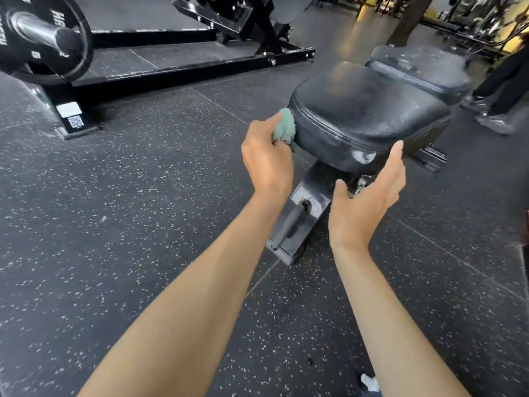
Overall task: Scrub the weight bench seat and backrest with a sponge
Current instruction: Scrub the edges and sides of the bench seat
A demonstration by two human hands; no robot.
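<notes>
The black padded bench seat [369, 110] sits at centre right, worn at its front edge, with the backrest [420, 70] stretching away behind it. My left hand [266, 159] grips a green sponge [284, 128] and presses it against the seat's left side. On the other side, my right hand [369, 202] is open, palm turned inward, its fingertips touching the seat's front right corner. The bench's metal foot and handle [297, 224] show between my forearms.
A black machine frame [183, 73] and a barbell with a weight plate [43, 35] stand at the left. A person's legs and shoes [495, 110] are at the right beside the backrest. Speckled rubber floor [143, 210] surrounds the bench.
</notes>
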